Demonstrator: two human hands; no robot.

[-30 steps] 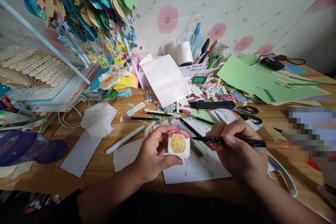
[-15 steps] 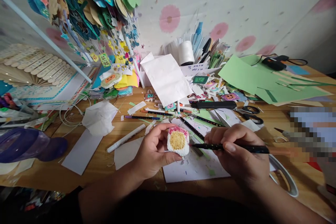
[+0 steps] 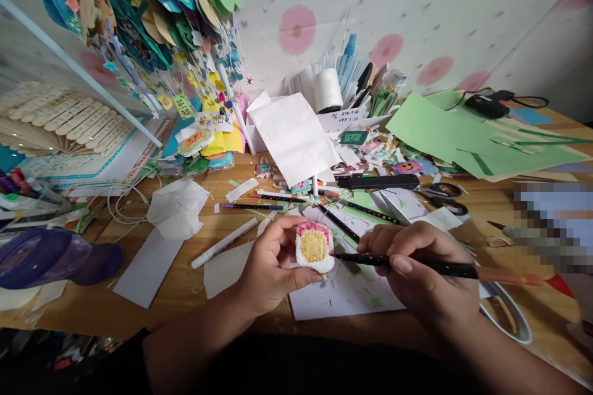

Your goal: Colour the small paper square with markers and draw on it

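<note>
The left hand [image 3: 266, 271] pinches the block [image 3: 314, 245] between thumb and fingers. The block is held up in front of the person, above the sheet [image 3: 343, 302], with one face turned toward the camera. This face carries a yellow centre, a white border and a pink band along the top edge and the upper right side.

The right hand [image 3: 421, 278] grips the pen [image 3: 449, 269] between thumb and fingers, the remaining fingers curled beneath. The pen is black and lies nearly level. Its tip points left and meets the right edge of the block; actual contact is too small to confirm.

The sheet lies on the wooden surface [image 3: 88, 311] with paper scraps on it. Two dotted pens [image 3: 340, 222] lie behind the hands, at a slant. The marker [image 3: 225, 243], white, lies to the left of the block. The tissue [image 3: 178, 207] lies farther left, overlapping the far end of the card [image 3: 148, 268]. The purple jar [image 3: 60, 256] is at the left edge of the surface.

The scissors [image 3: 424, 191] lie beyond the right hand. At the rear, the spool [image 3: 328, 89] stands at the box [image 3: 345, 117], which bears handwritten figures. The green paper [image 3: 463, 129] lies at the right rear.
</note>
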